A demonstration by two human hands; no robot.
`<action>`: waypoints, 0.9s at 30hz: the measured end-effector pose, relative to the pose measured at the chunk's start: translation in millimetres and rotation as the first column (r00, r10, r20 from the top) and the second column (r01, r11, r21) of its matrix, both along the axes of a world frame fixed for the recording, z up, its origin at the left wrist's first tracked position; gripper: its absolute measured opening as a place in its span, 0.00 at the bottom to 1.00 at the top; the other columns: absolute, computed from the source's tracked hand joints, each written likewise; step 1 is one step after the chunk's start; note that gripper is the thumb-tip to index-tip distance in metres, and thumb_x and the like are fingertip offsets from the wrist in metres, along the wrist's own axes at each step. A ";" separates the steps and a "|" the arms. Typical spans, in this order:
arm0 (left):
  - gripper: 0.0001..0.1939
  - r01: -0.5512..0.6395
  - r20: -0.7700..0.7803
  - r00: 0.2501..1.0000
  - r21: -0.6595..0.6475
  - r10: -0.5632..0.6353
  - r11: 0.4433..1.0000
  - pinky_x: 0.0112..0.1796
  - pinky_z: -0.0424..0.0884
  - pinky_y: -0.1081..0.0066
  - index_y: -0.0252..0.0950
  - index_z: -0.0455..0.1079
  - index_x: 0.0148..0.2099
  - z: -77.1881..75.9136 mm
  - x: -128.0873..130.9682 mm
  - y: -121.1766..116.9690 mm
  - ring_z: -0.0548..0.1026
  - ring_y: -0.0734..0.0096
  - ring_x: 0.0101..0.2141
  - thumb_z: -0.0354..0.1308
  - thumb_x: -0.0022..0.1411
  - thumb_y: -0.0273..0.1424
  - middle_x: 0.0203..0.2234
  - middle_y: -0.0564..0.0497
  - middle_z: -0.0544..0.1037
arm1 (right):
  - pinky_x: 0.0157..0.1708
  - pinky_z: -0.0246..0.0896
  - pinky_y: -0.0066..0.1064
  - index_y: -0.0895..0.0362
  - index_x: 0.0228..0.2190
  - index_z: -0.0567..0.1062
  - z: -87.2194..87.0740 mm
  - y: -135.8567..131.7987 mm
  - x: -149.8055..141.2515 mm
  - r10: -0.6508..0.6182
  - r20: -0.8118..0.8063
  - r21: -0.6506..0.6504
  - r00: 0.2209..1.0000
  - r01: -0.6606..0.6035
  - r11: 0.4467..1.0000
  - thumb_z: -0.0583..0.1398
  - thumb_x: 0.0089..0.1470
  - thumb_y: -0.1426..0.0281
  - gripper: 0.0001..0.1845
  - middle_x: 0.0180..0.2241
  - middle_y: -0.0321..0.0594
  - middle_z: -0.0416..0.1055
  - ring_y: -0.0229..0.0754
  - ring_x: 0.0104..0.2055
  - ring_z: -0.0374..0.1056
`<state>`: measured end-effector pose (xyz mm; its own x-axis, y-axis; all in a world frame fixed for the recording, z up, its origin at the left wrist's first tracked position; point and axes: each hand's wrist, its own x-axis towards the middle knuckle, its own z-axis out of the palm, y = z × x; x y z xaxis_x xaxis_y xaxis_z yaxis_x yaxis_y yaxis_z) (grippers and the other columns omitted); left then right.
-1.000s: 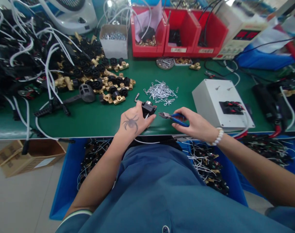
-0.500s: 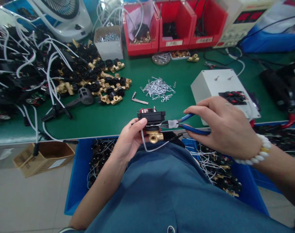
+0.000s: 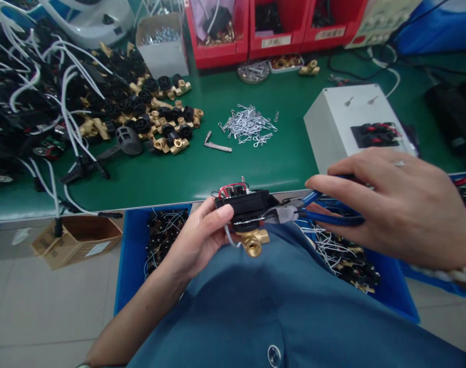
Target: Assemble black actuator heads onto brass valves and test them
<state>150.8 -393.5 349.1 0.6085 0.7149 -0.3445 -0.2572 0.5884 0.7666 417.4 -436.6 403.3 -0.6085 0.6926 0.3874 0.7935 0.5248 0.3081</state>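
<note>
My left hand [image 3: 202, 237] grips a valve assembly, a black housing [image 3: 245, 203] with red wires on top and a brass valve body [image 3: 253, 242] below. In my right hand [image 3: 390, 209] are blue-handled pliers [image 3: 325, 215], their handles close together. The plier jaws [image 3: 281, 213] meet the right side of the black housing, at a thin metal clip [image 3: 248, 221] lying across it just above the brass. Part of the clip is hidden by the jaws. A pile of silver cotter clips [image 3: 246, 124] lies on the green bench beyond my hands.
Brass fittings with black caps [image 3: 171, 130] and wired black units [image 3: 37, 112] crowd the bench's left. A grey switch box [image 3: 351, 122] stands at right, red bins [image 3: 217, 53] behind. Below the edge, a blue crate [image 3: 131, 255] holds finished-looking units beside a cardboard box [image 3: 83, 240].
The plier handles have closed, and the jaws have turned to press at the clip. The valve assembly sits slightly lower and tilted in view. The camera view has shifted.
</note>
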 end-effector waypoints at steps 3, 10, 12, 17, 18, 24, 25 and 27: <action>0.32 0.110 -0.092 0.990 0.026 -0.107 0.994 0.38 0.79 0.63 0.35 0.68 0.57 -0.1 -13.3 0.8 0.81 0.49 0.45 0.67 0.56 0.47 0.51 0.38 0.78 | 0.31 0.61 0.39 0.55 0.42 0.73 -0.8 -6.5 -1.2 0.056 0.001 -0.036 0.998 -0.056 0.998 0.56 0.65 0.60 0.12 0.33 0.46 0.71 0.48 0.34 0.65; 0.37 0.584 -0.550 0.742 0.252 -0.382 0.771 0.45 0.72 0.65 0.45 0.65 0.65 15.5 -27.9 26.6 0.78 0.53 0.48 0.66 0.56 0.50 0.50 0.47 0.79 | 0.31 0.62 0.39 0.55 0.39 0.75 -8.6 -12.2 -12.7 0.180 -0.044 -0.159 0.983 -0.185 0.970 0.54 0.66 0.62 0.13 0.31 0.47 0.73 0.47 0.32 0.64; 0.34 0.700 -0.682 0.630 0.291 -0.372 0.652 0.39 0.70 0.68 0.49 0.69 0.63 18.0 -22.9 32.1 0.79 0.57 0.42 0.68 0.55 0.49 0.43 0.51 0.81 | 0.31 0.62 0.39 0.55 0.39 0.75 -11.0 -11.8 -16.0 0.206 -0.045 -0.191 0.977 -0.211 0.959 0.53 0.66 0.64 0.12 0.31 0.47 0.72 0.48 0.32 0.64; 0.25 0.778 -0.702 0.591 0.368 -0.397 0.508 0.34 0.65 0.74 0.50 0.74 0.57 14.6 -13.3 34.5 0.77 0.66 0.33 0.65 0.59 0.48 0.36 0.56 0.81 | 0.30 0.60 0.39 0.57 0.38 0.74 -13.2 -15.0 -21.9 0.185 0.023 -0.263 0.982 -0.173 0.949 0.51 0.66 0.68 0.12 0.32 0.49 0.69 0.50 0.32 0.62; 0.22 0.790 -0.696 0.585 0.371 -0.417 0.488 0.33 0.65 0.74 0.50 0.74 0.56 13.7 -13.2 34.1 0.76 0.67 0.32 0.63 0.61 0.48 0.36 0.56 0.80 | 0.30 0.60 0.39 0.58 0.39 0.74 -13.3 -16.2 -22.6 0.185 0.025 -0.268 0.982 -0.172 0.948 0.51 0.65 0.68 0.12 0.32 0.49 0.69 0.50 0.33 0.61; 0.17 0.800 -0.670 0.580 0.362 -0.463 0.479 0.33 0.65 0.75 0.46 0.76 0.50 12.9 -14.4 32.6 0.75 0.68 0.33 0.56 0.66 0.46 0.35 0.56 0.79 | 0.33 0.62 0.40 0.58 0.40 0.74 -15.2 -16.7 -23.8 0.181 0.024 -0.248 0.983 -0.170 0.954 0.51 0.66 0.67 0.13 0.33 0.50 0.69 0.51 0.36 0.62; 0.17 0.798 -0.664 0.584 0.363 -0.467 0.481 0.34 0.65 0.75 0.45 0.76 0.50 12.9 -14.0 32.3 0.75 0.68 0.33 0.55 0.67 0.47 0.36 0.56 0.80 | 0.33 0.62 0.39 0.57 0.40 0.74 -15.2 -15.8 -24.1 0.181 0.034 -0.241 0.983 -0.168 0.956 0.50 0.66 0.67 0.14 0.33 0.49 0.69 0.50 0.35 0.62; 0.16 0.791 -0.655 0.594 0.368 -0.468 0.489 0.35 0.65 0.74 0.44 0.77 0.48 12.7 -12.8 31.5 0.76 0.67 0.34 0.56 0.67 0.46 0.36 0.55 0.80 | 0.32 0.62 0.39 0.57 0.40 0.74 -14.2 -14.6 -25.2 0.186 0.053 -0.216 0.981 -0.170 0.962 0.50 0.67 0.67 0.14 0.32 0.49 0.69 0.50 0.35 0.62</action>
